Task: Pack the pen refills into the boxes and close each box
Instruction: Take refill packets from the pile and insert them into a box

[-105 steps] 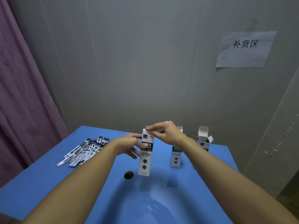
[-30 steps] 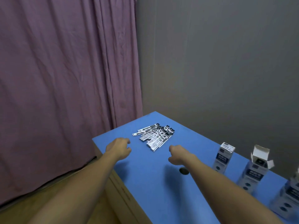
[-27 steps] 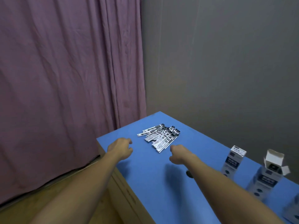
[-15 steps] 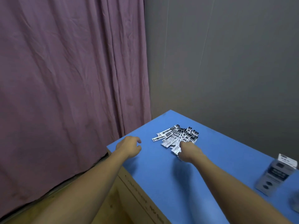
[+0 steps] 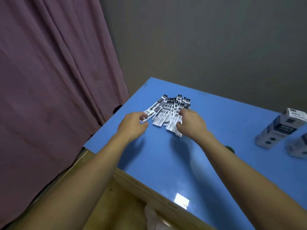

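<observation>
Glossy blue rectangular tabletop [image 5: 166, 163] with raw wood edge, both hands now at the fanned pile of black-and-white packaged pen refills [image 5: 171, 112] near its far-left corner, left hand [image 5: 132, 124] pinching the leftmost packet, right hand [image 5: 191, 124] curled on the pile where earlier both hovered short, closed white-and-black cardboard box [image 5: 279, 130] far right, mauve curtain [image 5: 49, 72] and grey wall [image 5: 207, 39] behind.

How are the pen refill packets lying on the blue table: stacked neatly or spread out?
Spread out: the pen refill packets lie fanned and overlapping, flat on the blue table.
</observation>
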{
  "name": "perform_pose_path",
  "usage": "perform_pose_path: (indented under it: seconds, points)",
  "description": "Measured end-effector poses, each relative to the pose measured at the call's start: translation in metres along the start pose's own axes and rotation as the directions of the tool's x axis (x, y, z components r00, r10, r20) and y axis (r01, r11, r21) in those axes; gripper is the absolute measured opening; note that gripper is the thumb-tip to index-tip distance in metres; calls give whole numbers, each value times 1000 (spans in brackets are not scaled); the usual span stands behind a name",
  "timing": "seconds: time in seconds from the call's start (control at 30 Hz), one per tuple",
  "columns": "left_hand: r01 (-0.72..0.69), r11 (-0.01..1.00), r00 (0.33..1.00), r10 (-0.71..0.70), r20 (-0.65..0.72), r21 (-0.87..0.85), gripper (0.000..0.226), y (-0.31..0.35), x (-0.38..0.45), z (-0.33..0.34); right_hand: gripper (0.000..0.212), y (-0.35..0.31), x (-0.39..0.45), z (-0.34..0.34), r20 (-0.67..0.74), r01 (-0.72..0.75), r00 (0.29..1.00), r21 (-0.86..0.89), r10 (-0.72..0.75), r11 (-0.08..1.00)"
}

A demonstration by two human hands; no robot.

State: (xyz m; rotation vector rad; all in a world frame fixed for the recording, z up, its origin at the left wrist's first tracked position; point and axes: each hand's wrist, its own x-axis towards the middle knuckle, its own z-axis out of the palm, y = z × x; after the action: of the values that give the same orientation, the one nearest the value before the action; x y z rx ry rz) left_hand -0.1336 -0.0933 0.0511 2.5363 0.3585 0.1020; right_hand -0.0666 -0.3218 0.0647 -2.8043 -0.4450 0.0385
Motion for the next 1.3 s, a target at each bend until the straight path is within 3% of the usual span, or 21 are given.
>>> perform_pose_path:
  seconds: [0.2, 0.47, 0.63, 0.77, 0.83, 0.93, 1.1, 1.3]
  points:
    - [42, 999, 999, -42, 19, -3, 24, -17, 45, 11, 34, 8, 39, 17, -68, -18, 997, 70, 23, 997]
    - [139, 990, 990, -139, 15, 26, 24, -13, 127, 24, 36, 13, 87, 23, -55, -32, 998, 134, 40, 990]
    - [120, 993, 988, -121, 100, 22, 38, 12, 169, 49, 40, 18, 108, 21, -52, -64, 996, 164, 74, 984]
    - [78, 988, 985, -97, 144, 135, 51, 23, 192, 68, 40, 17, 112, 24, -47, -101, 992, 204, 113, 974]
    - [72, 977, 981, -105, 163, 200, 46, 23, 199, 70, 41, 18, 109, 27, -42, -97, 993, 219, 109, 971]
    - [130, 972, 967, -168, 192, 194, 16, 14, 208, 68, 40, 25, 106, 29, -33, -96, 994, 221, 106, 971]
    - [213, 971, 941, -234, 246, 110, 9, -6, 218, 56, 38, 30, 110, 27, -28, -128, 990, 224, 137, 966]
    - [257, 966, 931, -251, 265, 14, 16, -12, 216, 44, 40, 23, 115, 35, -2, -115, 993, 235, 119, 965]
